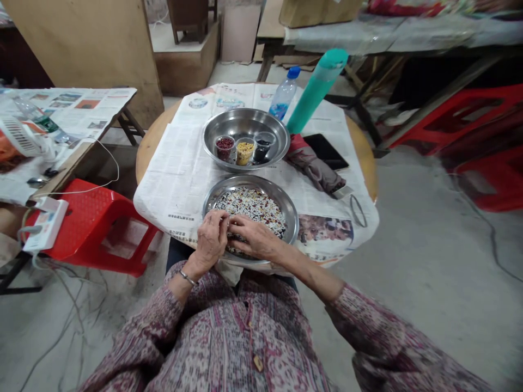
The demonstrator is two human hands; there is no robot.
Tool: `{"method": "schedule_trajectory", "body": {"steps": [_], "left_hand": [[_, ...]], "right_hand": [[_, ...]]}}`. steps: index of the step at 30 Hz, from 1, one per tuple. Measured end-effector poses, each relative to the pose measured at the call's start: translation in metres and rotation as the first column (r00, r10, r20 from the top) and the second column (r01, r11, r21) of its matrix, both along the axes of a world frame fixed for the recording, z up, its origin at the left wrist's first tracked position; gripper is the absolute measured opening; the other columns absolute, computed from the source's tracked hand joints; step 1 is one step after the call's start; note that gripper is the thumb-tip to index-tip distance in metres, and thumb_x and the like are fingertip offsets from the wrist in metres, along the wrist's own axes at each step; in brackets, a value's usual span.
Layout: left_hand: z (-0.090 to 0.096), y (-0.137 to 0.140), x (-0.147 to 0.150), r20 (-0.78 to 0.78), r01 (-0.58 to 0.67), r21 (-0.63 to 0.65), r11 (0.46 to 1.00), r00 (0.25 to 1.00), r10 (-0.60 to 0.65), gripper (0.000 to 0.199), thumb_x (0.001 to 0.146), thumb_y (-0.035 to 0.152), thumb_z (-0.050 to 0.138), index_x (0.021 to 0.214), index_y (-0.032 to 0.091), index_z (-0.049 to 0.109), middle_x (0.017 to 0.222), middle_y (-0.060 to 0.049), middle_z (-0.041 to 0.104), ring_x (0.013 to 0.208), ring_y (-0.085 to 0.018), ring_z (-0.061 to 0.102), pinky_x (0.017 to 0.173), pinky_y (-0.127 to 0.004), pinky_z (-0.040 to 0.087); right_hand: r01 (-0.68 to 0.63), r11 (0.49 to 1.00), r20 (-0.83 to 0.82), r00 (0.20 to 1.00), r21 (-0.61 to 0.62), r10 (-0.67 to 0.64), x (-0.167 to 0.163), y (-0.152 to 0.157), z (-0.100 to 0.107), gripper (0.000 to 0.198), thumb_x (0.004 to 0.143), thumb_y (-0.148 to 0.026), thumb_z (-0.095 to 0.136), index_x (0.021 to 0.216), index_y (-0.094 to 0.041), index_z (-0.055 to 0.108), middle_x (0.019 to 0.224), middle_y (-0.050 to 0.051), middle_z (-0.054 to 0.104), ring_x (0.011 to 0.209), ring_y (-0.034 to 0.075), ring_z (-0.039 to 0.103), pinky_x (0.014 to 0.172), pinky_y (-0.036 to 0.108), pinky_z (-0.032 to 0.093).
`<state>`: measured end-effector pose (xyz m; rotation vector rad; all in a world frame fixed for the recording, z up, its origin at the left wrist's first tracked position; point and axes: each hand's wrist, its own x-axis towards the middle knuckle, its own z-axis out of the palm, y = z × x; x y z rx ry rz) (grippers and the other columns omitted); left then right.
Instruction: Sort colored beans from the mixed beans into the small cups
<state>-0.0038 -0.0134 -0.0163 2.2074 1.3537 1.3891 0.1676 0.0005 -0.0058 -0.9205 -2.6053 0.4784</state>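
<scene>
A steel plate near the front edge of the table holds a mix of white rice-like grains and red, yellow and dark beans. Over its near left rim is my left hand, with thumb and fingers drawn together. My right hand reaches across the near side of the plate, fingers curled toward the left one. Whatever sits between the fingertips is too small or hidden. Behind, a steel basin contains three clear cups: red beans, yellow kernels and black beans.
Newspaper covers the round table. At its back stand a water bottle and a tall green bottle. To the right lie a folded umbrella and a black tablet-like object. A red stool with a power strip stands left.
</scene>
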Motion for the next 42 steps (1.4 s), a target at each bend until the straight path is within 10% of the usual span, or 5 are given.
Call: {"method": "schedule_trajectory", "body": {"steps": [12, 19, 24, 33, 42], "left_hand": [[0.003, 0.001, 0.000, -0.025, 0.035, -0.018, 0.999, 0.999, -0.036, 0.013, 0.102, 0.018, 0.043, 0.104, 0.018, 0.055, 0.092, -0.006, 0.063, 0.092, -0.018, 0.061, 0.084, -0.032, 0.051], [-0.001, 0.001, 0.001, 0.034, 0.006, 0.012, 1.000, 0.999, -0.007, 0.014, 0.102, 0.017, 0.042, 0.110, 0.018, 0.053, 0.102, -0.008, 0.063, 0.099, -0.018, 0.061, 0.088, -0.033, 0.052], [-0.001, 0.001, 0.001, 0.064, 0.002, 0.017, 1.000, 0.998, -0.003, 0.011, 0.102, 0.018, 0.044, 0.107, 0.018, 0.054, 0.097, -0.006, 0.062, 0.092, -0.016, 0.060, 0.085, -0.031, 0.052], [0.000, 0.001, 0.000, 0.040, 0.028, 0.031, 0.999, 0.999, -0.029, 0.011, 0.102, 0.016, 0.044, 0.107, 0.018, 0.054, 0.096, -0.006, 0.062, 0.091, -0.017, 0.061, 0.083, -0.030, 0.052], [0.004, 0.001, 0.000, -0.025, 0.034, 0.002, 0.999, 0.999, -0.034, 0.011, 0.101, 0.016, 0.044, 0.104, 0.017, 0.054, 0.094, -0.007, 0.063, 0.092, -0.019, 0.061, 0.083, -0.032, 0.051]], "right_hand": [[0.530, 0.834, 0.112, 0.829, 0.152, -0.548, 0.025, 0.054, 0.000, 0.029, 0.095, -0.027, 0.050, 0.115, -0.016, 0.069, 0.114, 0.015, 0.064, 0.112, 0.030, 0.051, 0.093, 0.042, 0.048], [0.153, 0.982, 0.037, 0.987, 0.113, -0.158, -0.012, 0.038, -0.004, 0.030, 0.092, -0.032, 0.060, 0.117, -0.016, 0.066, 0.123, 0.013, 0.062, 0.113, 0.027, 0.050, 0.098, 0.044, 0.046], [-0.129, 0.992, 0.071, 0.989, 0.013, 0.128, 0.006, 0.013, 0.006, 0.021, 0.085, -0.027, 0.067, 0.106, -0.023, 0.070, 0.119, 0.007, 0.062, 0.111, 0.025, 0.050, 0.097, 0.044, 0.046], [0.270, 0.959, 0.104, 0.955, 0.089, -0.278, 0.065, 0.025, 0.029, 0.019, 0.090, -0.013, 0.054, 0.098, -0.020, 0.070, 0.107, 0.010, 0.065, 0.102, 0.023, 0.058, 0.087, 0.036, 0.049], [0.123, 0.972, 0.492, 0.871, -0.199, -0.009, 0.049, -0.015, 0.049, 0.022, 0.088, -0.010, 0.053, 0.090, -0.022, 0.072, 0.088, 0.006, 0.071, 0.085, 0.019, 0.064, 0.072, 0.028, 0.045]]}}
